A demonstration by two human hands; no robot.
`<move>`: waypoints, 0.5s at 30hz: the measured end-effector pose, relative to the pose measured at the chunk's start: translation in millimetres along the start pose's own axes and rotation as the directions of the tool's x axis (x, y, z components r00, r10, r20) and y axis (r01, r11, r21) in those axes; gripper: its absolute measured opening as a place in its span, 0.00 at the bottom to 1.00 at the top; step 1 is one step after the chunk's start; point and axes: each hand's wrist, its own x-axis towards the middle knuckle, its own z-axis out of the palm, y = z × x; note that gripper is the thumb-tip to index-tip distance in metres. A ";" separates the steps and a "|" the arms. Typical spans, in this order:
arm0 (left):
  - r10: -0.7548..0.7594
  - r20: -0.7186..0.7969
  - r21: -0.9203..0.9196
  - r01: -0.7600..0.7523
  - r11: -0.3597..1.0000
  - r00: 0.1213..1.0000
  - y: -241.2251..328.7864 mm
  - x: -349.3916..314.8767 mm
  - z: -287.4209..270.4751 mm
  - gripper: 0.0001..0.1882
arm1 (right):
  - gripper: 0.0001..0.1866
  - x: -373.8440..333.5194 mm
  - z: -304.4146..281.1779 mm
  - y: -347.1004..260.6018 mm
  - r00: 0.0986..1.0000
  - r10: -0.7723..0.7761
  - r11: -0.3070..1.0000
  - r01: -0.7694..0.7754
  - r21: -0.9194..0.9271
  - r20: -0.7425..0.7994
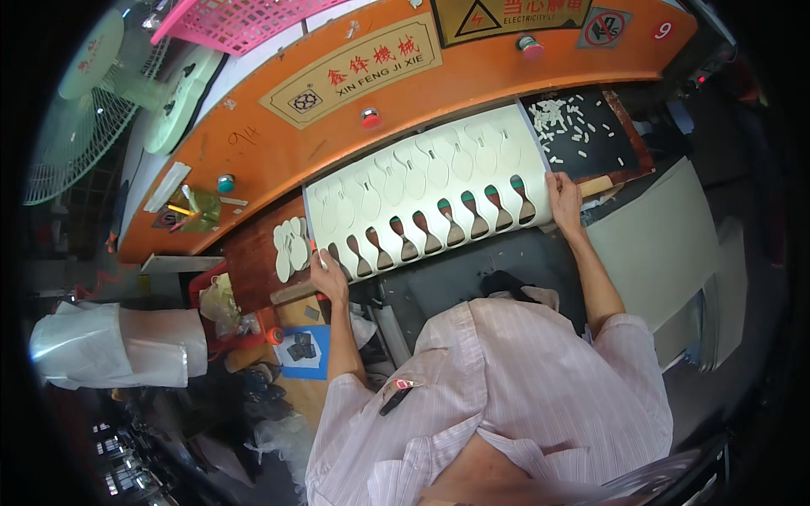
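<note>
A broad cream sheet lies under the orange machine beam, tilted up toward the right. Along its near edge runs a row of sole-shaped holes, with dark surface and bits of green showing through. Farther back, a row of sole outlines is still filled with sheet material. My left hand is closed at the sheet's near left corner, and something small and orange-red shows beside its fingers. At the right edge, my right hand pinches the near corner, thumb on top. The fingers beneath the sheet are hidden.
Cut cream sole pieces are piled on the left. Small white scraps litter a dark board at the right. Large grey-cream sheets stand to my right. The orange beam carries several push buttons. A fan stands far left.
</note>
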 end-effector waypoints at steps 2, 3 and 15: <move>0.003 -0.040 0.036 -0.002 0.999 0.999 5.7 -9.4 -2.6 0.22 | 0.18 3.6 -0.8 0.7 0.998 0.066 0.996 -0.067 0.054 0.014; 0.008 -0.049 0.063 -0.005 0.998 0.999 8.1 -12.8 -3.9 0.22 | 0.18 6.8 -1.9 -1.0 0.991 0.128 0.986 -0.131 0.099 0.035; 0.383 0.367 -0.112 -0.369 0.923 0.847 184.0 63.8 154.9 0.37 | 0.43 93.5 171.6 -165.4 0.835 -0.370 0.907 0.419 -0.036 0.408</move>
